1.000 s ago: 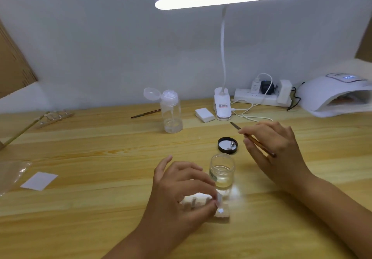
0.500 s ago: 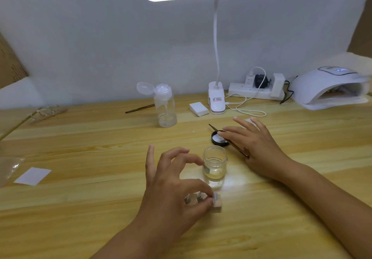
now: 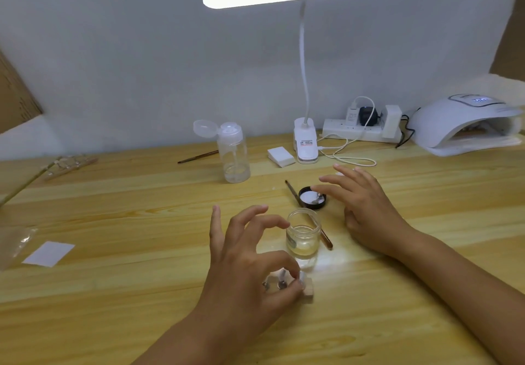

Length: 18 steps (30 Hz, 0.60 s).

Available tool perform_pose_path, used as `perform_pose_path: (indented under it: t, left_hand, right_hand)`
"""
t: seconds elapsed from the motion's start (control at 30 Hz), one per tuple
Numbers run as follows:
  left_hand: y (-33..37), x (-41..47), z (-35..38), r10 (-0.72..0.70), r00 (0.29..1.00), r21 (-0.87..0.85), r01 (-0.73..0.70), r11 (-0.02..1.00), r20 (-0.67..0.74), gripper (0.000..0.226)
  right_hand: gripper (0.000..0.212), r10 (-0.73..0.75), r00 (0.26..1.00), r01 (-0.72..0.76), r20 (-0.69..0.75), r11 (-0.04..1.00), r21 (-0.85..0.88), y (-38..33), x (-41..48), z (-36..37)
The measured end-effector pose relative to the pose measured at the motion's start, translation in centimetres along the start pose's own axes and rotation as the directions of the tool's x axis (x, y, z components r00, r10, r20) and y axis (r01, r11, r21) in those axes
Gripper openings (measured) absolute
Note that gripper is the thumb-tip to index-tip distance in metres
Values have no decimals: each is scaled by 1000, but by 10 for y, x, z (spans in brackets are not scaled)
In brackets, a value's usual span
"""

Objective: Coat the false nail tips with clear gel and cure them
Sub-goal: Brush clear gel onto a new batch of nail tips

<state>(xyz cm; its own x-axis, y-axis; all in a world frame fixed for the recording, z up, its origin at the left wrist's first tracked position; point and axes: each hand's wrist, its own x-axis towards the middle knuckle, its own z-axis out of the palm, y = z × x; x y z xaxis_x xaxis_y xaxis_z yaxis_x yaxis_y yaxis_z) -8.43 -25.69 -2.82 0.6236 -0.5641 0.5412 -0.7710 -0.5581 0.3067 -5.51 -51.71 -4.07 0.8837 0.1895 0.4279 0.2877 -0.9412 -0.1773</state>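
A small pale block [image 3: 309,291] carrying false nail tips [image 3: 281,280] sits on the table near me. My left hand [image 3: 250,265] pinches the block between thumb and forefinger, and the other fingers are raised. Just behind it stands an open glass jar of clear gel [image 3: 303,234]. A thin brown brush [image 3: 292,192] lies on the table behind the jar, next to the jar's black lid [image 3: 308,200]. My right hand [image 3: 366,208] hovers over the lid with fingers spread and holds nothing. The white curing lamp [image 3: 466,126] stands at the back right.
A clear pump bottle [image 3: 233,154], a white block [image 3: 281,156], a clip desk lamp [image 3: 305,146] and a power strip [image 3: 360,133] line the back. A second brush [image 3: 199,156] lies left of the bottle. White paper [image 3: 48,254] and a plastic bag [image 3: 12,244] lie far left.
My right hand has let go of the brush, which now lies on the table behind the jar, and its fingers have spread. My left hand keeps pinching the block.
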Motion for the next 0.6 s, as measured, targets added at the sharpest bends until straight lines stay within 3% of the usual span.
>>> perform_pose_path:
  t: [0.17, 0.3, 0.37, 0.43, 0.47, 0.53, 0.6]
  left_hand:
    - [5, 4, -9, 67, 997, 189, -74, 979, 44, 21]
    - [1, 4, -22, 32, 991, 243, -62, 968, 127, 51]
    - [-11, 5, -34, -49, 978, 232, 1, 973, 202, 67]
    - [-31, 6, -50, -165, 934, 194, 106, 975, 317, 73]
    - [-41, 4, -55, -189, 906, 175, 131, 976, 380, 69]
    - [-54, 3, -60, -163, 868, 73, 146, 987, 469, 54]
    - [-51, 5, -59, -155, 832, -55, 217, 975, 532, 34]
  right_hand:
    - [71, 23, 995, -18, -95, 999, 52, -4, -1, -4]
    - [50, 141, 963, -94, -232, 975, 201, -22, -2, -33]
    - [31, 131, 987, -89, -96, 929, 358, -38, -9, -55]
    - [11, 44, 979, -118, 198, 918, 380, -60, -21, -71]
    - [26, 25, 946, -124, 323, 949, 289, -69, -28, -73]
    - [47, 5, 903, -62, 429, 991, 120, -86, -42, -65]
    - [45, -9, 894, -18, 449, 998, 55, -100, -46, -56]
